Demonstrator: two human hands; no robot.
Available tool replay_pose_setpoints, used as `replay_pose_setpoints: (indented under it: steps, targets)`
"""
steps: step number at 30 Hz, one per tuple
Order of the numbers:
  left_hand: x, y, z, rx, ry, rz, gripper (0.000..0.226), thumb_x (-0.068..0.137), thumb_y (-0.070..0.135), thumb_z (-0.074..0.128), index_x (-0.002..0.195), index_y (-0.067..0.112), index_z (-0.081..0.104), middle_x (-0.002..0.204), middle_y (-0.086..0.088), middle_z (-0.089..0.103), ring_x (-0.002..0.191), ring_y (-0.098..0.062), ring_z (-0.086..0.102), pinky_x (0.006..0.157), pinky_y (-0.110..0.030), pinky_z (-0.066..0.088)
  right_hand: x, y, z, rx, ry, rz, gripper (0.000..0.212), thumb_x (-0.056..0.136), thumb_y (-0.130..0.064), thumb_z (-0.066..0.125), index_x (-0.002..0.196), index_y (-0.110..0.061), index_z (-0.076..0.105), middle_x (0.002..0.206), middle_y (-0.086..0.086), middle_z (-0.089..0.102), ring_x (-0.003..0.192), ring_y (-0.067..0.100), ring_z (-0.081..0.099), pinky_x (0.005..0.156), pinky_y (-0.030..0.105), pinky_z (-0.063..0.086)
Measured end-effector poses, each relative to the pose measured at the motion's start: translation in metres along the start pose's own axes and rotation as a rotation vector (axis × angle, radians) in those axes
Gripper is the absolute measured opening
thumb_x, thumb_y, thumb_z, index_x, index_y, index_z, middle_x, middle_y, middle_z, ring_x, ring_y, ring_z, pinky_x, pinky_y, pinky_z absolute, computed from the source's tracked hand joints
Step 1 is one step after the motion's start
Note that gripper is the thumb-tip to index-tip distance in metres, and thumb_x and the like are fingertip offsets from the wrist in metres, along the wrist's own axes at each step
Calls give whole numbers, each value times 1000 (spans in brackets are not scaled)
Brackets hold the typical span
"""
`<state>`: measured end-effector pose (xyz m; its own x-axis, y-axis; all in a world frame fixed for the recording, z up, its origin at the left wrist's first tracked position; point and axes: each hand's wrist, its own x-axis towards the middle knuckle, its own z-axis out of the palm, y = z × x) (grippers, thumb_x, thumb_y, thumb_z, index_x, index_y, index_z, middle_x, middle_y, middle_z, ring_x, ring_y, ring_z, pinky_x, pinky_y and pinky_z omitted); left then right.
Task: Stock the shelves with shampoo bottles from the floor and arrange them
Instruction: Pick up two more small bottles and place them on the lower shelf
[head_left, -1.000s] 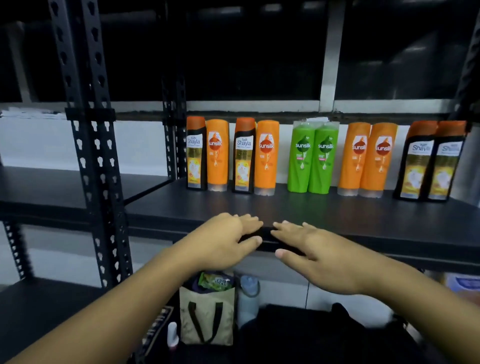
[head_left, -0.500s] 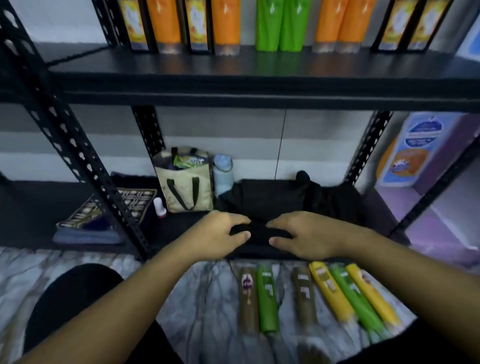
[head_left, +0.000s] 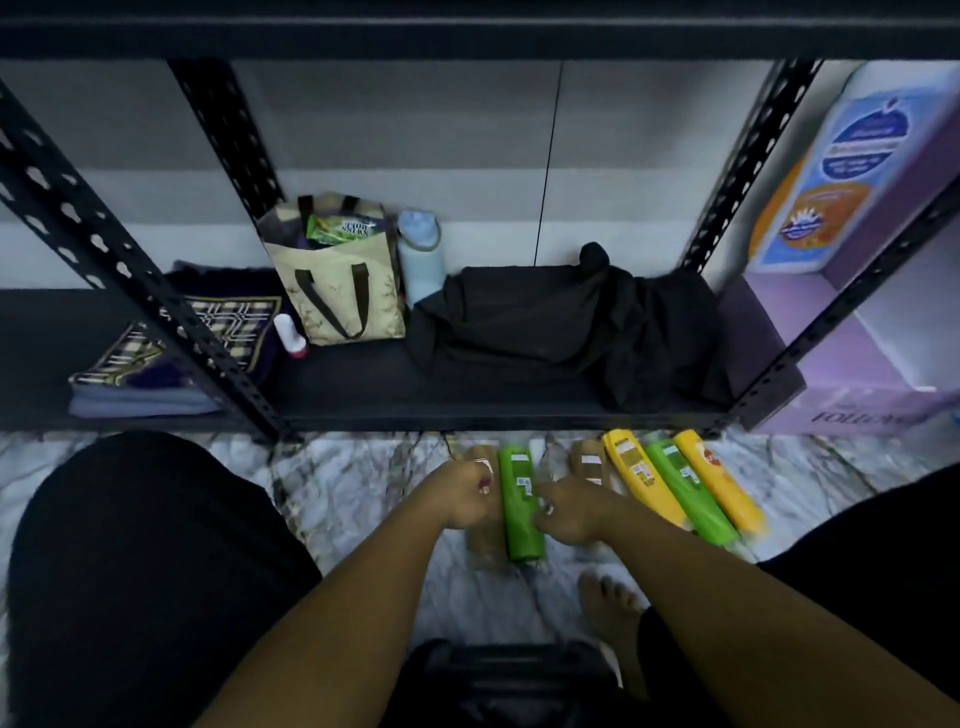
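Six shampoo bottles (head_left: 519, 499) are laid on the floor (head_left: 353, 483), lower centre. Pick-up is judged underway: left hand (head_left: 465, 493) and right hand (head_left: 571, 512) are set on brown ones, grip indiscernible; firm clasps are needed next.

Left hand (head_left: 465, 493): off the lower shelf edge (head_left: 467, 410); now on the left brown shampoo bottle (head_left: 482, 548) on the floor (head_left: 353, 483).
Right hand (head_left: 574, 512): off that edge; now over the right brown shampoo bottle (head_left: 587, 457).
Upper-shelf bottle row: gone from view.
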<state>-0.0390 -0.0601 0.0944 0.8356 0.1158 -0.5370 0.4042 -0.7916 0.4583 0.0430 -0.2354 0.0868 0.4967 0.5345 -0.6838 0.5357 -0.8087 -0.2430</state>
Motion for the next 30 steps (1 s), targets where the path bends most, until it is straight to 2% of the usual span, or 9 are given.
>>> replay_pose_setpoints:
  steps: [2,6,9,15,19,21,24,27,30]
  targets:
    - [9,-7,7,-31,3,-43,29,100,27,57,124,15,68,127,-10,67,114,-29,62,85,-27,46,9,1,6,60,5,30,66,104,-46,45,158,-13,28,161,12,35,146,30,36,115,36,35]
    - [29,-23,16,-138,-6,-86,40,99,31,60,138,21,62,138,-8,63,122,-25,60,86,-20,41,33,4,8,150,8,50,68,103,-49,46,159,-17,25,162,10,33,147,29,34,117,37,34]
    - [48,-37,19,-234,-13,-151,39,97,34,64,133,20,64,131,-9,66,114,-24,62,83,-23,42,56,4,5,227,6,59,69,102,-50,47,159,-19,24,164,10,30,148,29,33,117,36,32]
    - [92,-52,30,-370,-21,-220,43,100,36,62,139,20,57,131,-10,65,117,-28,62,91,-29,47,120,15,26,360,32,125,65,102,-51,48,154,-15,37,156,12,42,139,29,45,112,38,40]
    - [117,-59,41,-477,-45,-271,40,102,25,59,141,17,52,132,-11,64,104,-21,57,85,-27,42,162,22,42,575,68,181,45,99,-41,56,133,-12,56,128,11,63,111,27,64,94,45,55]
    - [127,-65,48,-523,-65,-297,46,101,25,60,145,18,47,135,-11,63,107,-22,59,88,-29,44,179,24,49,663,81,212,45,98,-37,59,133,-10,53,125,12,63,100,25,67,78,36,59]
    - [138,-74,58,-556,-79,-318,52,101,35,60,150,22,45,140,-7,62,122,-26,61,98,-32,48,198,25,52,647,141,251,52,97,-38,59,138,-8,51,124,17,63,82,18,68,51,18,47]
    - [148,-86,67,-630,-65,-349,48,100,38,60,146,28,48,134,-4,67,117,-24,64,99,-37,52,208,24,50,634,159,277,63,94,-49,62,143,-11,48,129,14,62,98,25,66,64,27,48]
    - [152,-92,70,-834,-105,-420,35,101,21,60,133,31,50,112,-10,75,89,-24,71,80,-38,56,213,22,49,733,80,289,61,87,-56,69,131,-15,59,122,7,66,105,24,64,84,32,51]
